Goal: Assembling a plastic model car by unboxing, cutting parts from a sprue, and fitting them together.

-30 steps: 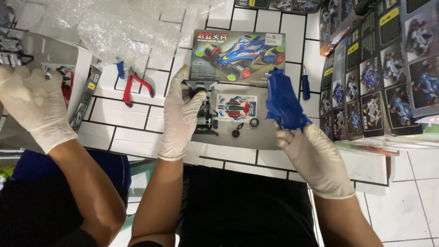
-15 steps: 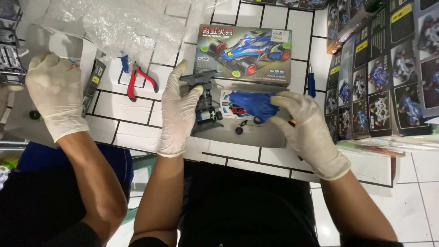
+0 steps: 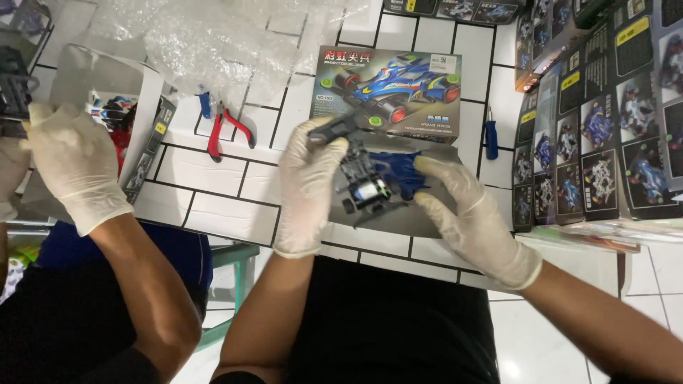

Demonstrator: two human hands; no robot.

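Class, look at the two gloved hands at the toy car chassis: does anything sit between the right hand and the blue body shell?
Nothing visible does. The right hand has its fingers on the blue body shell, beside the dark chassis gripped by the left hand.

Bright, even overhead light; glare on the plastic wrap at eleven o'clock; soft shadows; edges slightly blurred.

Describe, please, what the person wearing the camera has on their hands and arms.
Both the left hand and the right hand wear thin, whitish disposable gloves, wrinkled, ending just past the wrists. The forearms above them are bare, with no sleeves showing there, no watch and no markings.
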